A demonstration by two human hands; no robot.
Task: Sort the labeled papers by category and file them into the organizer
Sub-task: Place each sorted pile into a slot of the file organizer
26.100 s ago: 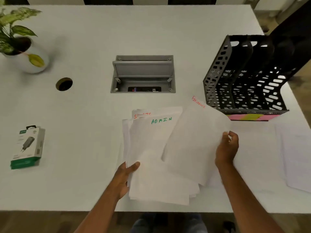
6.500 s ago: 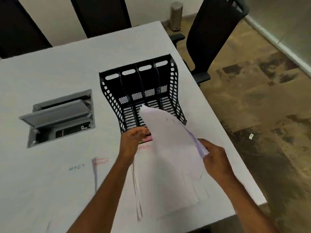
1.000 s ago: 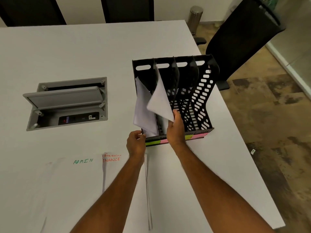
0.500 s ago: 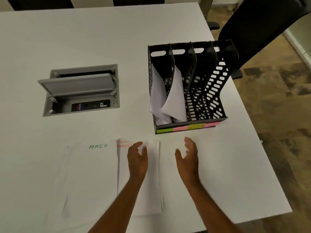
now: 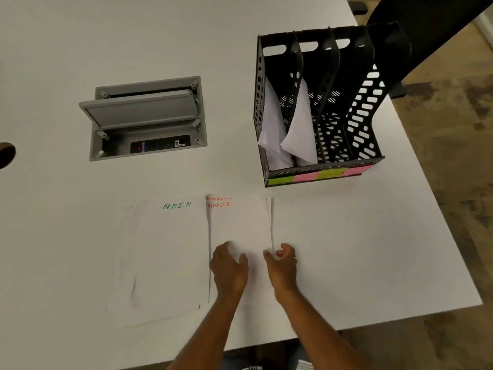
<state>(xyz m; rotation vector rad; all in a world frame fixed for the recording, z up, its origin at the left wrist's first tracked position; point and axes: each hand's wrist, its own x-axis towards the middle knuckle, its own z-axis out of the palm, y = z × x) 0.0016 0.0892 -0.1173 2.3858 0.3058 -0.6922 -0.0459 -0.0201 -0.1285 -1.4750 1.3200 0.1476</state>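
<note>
A black four-slot organizer stands at the right of the white table, coloured notes along its front. White papers lean in its first slot and second slot; the two right slots hold none. Two stacks lie flat near me: ADMIN papers on the left, FINANCE papers beside them. My left hand rests flat on the FINANCE stack, fingers apart. My right hand curls its fingers at that stack's right edge; whether it grips the sheets is unclear.
An open grey cable box is sunk into the table's middle. A cable hole shows at the left edge. A black office chair stands beyond the organizer. The table's right and near edges are close.
Earlier both hands were slipping papers into the organizer's first two slots. They let go, drew back, and now sit on the FINANCE stack, the right hand at its edge.
</note>
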